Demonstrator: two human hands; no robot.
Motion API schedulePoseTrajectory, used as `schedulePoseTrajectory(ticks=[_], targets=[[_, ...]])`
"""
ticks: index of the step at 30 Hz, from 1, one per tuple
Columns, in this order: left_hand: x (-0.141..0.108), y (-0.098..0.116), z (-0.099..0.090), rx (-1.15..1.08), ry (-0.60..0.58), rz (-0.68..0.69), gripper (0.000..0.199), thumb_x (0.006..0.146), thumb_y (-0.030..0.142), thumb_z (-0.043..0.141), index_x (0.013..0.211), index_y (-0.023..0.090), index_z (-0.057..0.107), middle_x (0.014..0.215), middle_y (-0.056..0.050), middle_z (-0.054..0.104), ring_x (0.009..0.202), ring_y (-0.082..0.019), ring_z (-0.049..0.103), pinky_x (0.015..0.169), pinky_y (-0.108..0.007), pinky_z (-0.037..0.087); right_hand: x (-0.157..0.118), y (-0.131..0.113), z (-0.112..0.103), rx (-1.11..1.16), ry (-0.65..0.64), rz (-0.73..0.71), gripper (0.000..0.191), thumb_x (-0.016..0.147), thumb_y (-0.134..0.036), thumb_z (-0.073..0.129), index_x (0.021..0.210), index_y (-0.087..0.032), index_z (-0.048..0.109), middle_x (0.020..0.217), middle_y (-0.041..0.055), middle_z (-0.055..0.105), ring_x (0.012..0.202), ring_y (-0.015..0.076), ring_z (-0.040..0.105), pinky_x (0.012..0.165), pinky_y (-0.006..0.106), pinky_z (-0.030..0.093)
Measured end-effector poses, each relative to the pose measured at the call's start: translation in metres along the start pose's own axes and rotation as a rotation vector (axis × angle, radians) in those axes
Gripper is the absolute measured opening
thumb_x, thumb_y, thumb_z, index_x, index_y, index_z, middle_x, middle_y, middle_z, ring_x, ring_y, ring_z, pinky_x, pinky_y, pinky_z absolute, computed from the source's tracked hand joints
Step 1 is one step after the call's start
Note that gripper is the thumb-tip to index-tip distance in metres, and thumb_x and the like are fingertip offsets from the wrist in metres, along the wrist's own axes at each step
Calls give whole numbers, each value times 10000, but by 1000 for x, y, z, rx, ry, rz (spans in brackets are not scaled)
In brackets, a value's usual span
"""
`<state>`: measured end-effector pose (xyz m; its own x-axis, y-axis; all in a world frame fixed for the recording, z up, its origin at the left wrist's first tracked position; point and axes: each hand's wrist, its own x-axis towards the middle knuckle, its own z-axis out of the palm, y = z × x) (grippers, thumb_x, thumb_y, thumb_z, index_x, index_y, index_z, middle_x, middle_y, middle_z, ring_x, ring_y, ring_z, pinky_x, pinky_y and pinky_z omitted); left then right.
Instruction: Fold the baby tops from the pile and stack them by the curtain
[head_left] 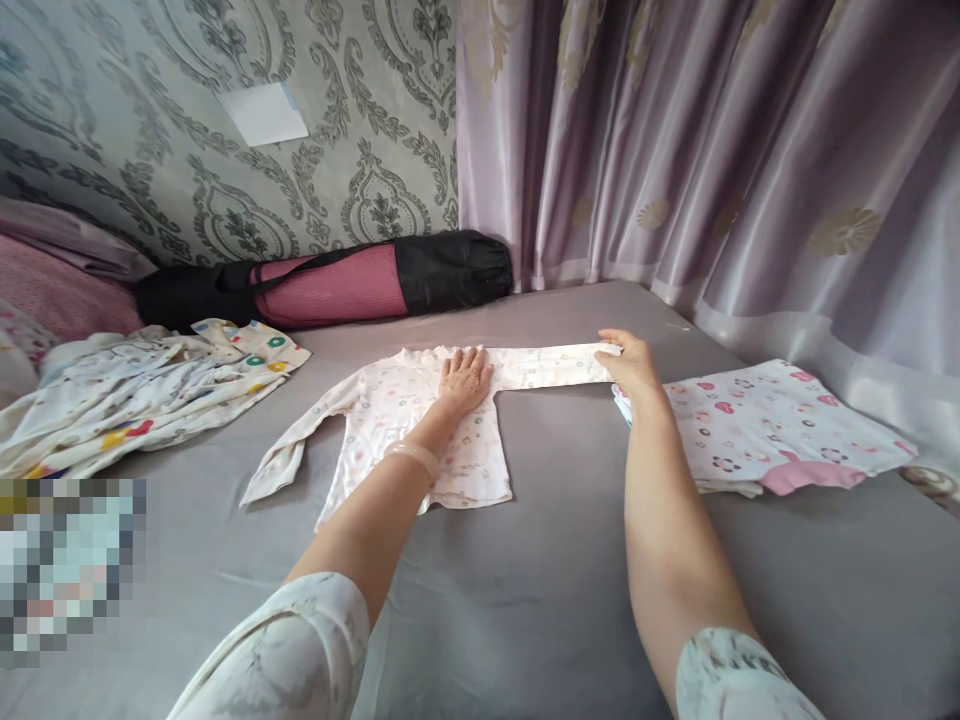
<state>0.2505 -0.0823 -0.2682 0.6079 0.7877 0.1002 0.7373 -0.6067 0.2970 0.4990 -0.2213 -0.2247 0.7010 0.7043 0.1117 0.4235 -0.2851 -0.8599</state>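
A small long-sleeved shirt [471, 465], pale with a fine print, lies spread on the grey bed sheet [555, 560]. My left hand [466, 380] rests flat on its upper part near the shoulder, fingers spread. Out at the right, my right hand [628, 360] pinches the cuff of one sleeve, which is stretched straight sideways. The other sleeve [289, 450] lies bent down to the left. Just beyond my right hand is a folded stack of white clothes with pink hearts and flowers [750, 415].
A rolled mat in a pink and black bag [337, 285] lies along the patterned wall [390, 120]. Crumpled white printed cloth [157, 390] sits at the left. Purple curtains [675, 150] hang at the back right. A blurred-out patch [67, 570] covers the lower left.
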Motion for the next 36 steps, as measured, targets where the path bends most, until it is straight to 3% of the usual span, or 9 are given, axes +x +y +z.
schedulePoseTrajectory(ticks=[3,6,12,15,19,22,24,29,36], targets=[[1,1,1,0,-5,-10,589,982,471,252,1507,218,339,1574,-83,324,1473,-325,194,1179,-541,138,-2,4,7,-299,6,-64,446,803,-79,545,1237,-142,631,1239,129,637,1165,245,576,1037,356,406],[0,1,0,8,-12,-3,595,978,482,268,1507,219,335,1579,-85,313,1474,-329,189,1177,-548,136,-6,6,14,-499,-5,-53,488,819,-35,475,1260,-177,630,1268,132,621,1190,267,550,1012,379,412],[-5,1,-4,-31,48,27,545,985,393,271,1461,165,404,1554,-123,350,1460,-310,229,1180,-509,171,-12,-1,22,-662,74,-1,430,849,-42,419,1169,-153,684,1230,185,625,1212,317,503,1011,451,373],[-6,0,-5,-32,119,23,503,969,325,308,1401,129,474,1524,-140,387,1433,-296,280,1177,-438,215,-21,-20,41,-672,80,-161,443,898,-75,352,1240,-134,628,1355,173,554,1302,317,427,1074,490,291],[-5,0,-4,-33,73,31,513,967,320,306,1432,144,432,1517,-129,408,1439,-288,276,1183,-462,194,-40,-53,95,-631,-294,-400,468,977,-229,302,1404,-167,482,1520,117,407,1426,264,289,1156,462,200],[-5,0,-5,-18,18,25,547,969,303,280,1490,151,349,1556,-116,352,1464,-298,229,1186,-499,169,-50,-66,132,-646,-496,-403,538,1003,-303,231,1498,-123,339,1592,115,269,1479,247,172,1195,462,103],[-5,1,-5,-7,-11,20,563,968,288,267,1512,150,311,1575,-106,317,1474,-304,203,1188,-510,154,-52,-66,143,-651,-537,-381,564,1005,-315,191,1518,-103,293,1607,116,222,1486,234,147,1200,449,94],[-4,3,-5,21,-38,-16,583,985,340,209,1528,140,281,1580,-100,304,1480,-291,190,1197,-503,134,-52,-50,130,-732,-501,-384,588,1008,-366,151,1535,-134,268,1618,81,184,1490,214,124,1202,466,54],[-2,4,-4,54,-58,-19,660,981,468,169,1539,126,248,1599,-71,259,1488,-285,155,1204,-508,118,-40,-28,91,-869,-397,-143,615,1001,-427,139,1554,-167,209,1631,84,129,1495,261,69,1168,591,56]])
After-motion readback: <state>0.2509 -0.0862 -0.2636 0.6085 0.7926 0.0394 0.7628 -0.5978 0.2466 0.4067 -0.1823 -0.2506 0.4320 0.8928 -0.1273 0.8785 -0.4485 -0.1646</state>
